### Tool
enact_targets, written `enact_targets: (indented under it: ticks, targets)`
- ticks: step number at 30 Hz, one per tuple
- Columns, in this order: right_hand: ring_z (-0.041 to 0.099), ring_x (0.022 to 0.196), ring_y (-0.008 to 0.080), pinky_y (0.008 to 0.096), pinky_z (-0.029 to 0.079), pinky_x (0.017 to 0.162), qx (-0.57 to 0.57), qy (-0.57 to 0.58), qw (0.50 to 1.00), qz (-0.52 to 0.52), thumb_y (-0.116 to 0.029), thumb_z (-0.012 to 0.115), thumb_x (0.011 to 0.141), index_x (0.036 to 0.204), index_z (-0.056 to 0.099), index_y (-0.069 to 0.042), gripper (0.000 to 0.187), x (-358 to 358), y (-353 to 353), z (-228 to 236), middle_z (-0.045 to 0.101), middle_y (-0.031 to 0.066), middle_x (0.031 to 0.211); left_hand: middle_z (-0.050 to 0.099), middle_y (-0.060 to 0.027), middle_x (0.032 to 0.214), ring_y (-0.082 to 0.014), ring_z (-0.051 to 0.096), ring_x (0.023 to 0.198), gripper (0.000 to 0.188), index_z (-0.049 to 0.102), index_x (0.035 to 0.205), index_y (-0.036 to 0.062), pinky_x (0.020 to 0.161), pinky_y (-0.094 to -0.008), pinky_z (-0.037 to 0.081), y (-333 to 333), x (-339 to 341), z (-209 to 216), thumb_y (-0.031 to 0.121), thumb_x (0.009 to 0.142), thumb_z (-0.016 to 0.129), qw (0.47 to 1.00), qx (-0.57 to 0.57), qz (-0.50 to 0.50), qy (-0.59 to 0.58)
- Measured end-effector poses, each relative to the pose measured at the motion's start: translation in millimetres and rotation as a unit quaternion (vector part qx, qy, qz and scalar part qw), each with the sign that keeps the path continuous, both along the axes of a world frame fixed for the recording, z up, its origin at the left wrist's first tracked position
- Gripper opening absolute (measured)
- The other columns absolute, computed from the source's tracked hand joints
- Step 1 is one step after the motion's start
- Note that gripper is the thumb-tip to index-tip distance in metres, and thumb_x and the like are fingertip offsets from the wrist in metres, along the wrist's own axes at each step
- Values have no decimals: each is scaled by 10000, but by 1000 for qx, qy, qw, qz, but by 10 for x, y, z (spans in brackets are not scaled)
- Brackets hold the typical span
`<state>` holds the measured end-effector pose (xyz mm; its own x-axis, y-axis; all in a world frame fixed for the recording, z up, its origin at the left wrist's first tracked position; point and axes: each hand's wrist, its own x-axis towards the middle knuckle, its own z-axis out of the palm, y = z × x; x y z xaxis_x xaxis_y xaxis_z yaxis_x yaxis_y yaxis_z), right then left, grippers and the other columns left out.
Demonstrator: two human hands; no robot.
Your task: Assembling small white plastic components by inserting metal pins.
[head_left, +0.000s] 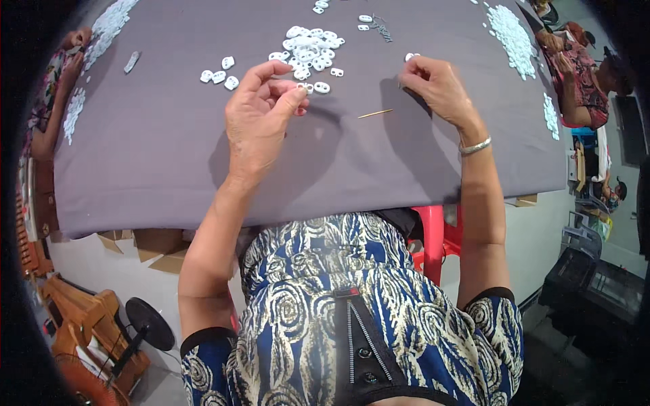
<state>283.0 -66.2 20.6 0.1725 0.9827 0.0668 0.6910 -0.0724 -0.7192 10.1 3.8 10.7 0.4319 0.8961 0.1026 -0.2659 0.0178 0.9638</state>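
Note:
My left hand (261, 111) is raised over the grey cloth with its fingers curled. A small white plastic piece (303, 86) shows at its thumb tip, partly hidden by the fingers. Close beyond lies a loose pile of white oval two-holed pieces (313, 46), with one single piece (322, 88) beside the thumb. To the right, my right hand (437, 84) is pinched closed, and what its fingertips hold is too small to make out. Another white piece (412, 57) shows just past its index finger; I cannot tell whether it is held. A thin gold-coloured stick (376, 114) lies between my hands.
Several white pieces (219, 76) lie left of the pile. Tiny dark grey parts (384, 30) sit at the back. Larger white heaps (511, 40) lie toward both sides, where other people's hands (81, 37) work. The cloth-covered table's edge (311, 215) runs before my lap.

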Motion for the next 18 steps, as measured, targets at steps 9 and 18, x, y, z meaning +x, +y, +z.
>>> enact_targets:
  ticks: [9, 18]
  targets:
    - [439, 549, 91, 273, 373, 520, -48, -150, 987, -37, -185, 675, 783, 757, 598, 6, 207, -70, 56, -18, 485, 26, 571, 614, -50, 828, -105, 606, 737, 272, 540, 1105, -5, 659, -234, 515, -98, 62, -72, -15, 853, 641, 1000, -6, -12, 0]
    - [447, 591, 25, 189, 356, 517, 20, 141, 989, 42, -131, 620, 848, 795, 632, -14, 129, -444, 182, 8, 546, -63, 685, 605, -46, 866, -103, 605, 753, 251, 546, 1101, -6, 674, -232, 518, -43, 79, -146, -1, 865, 632, 999, -38, -3, -12]
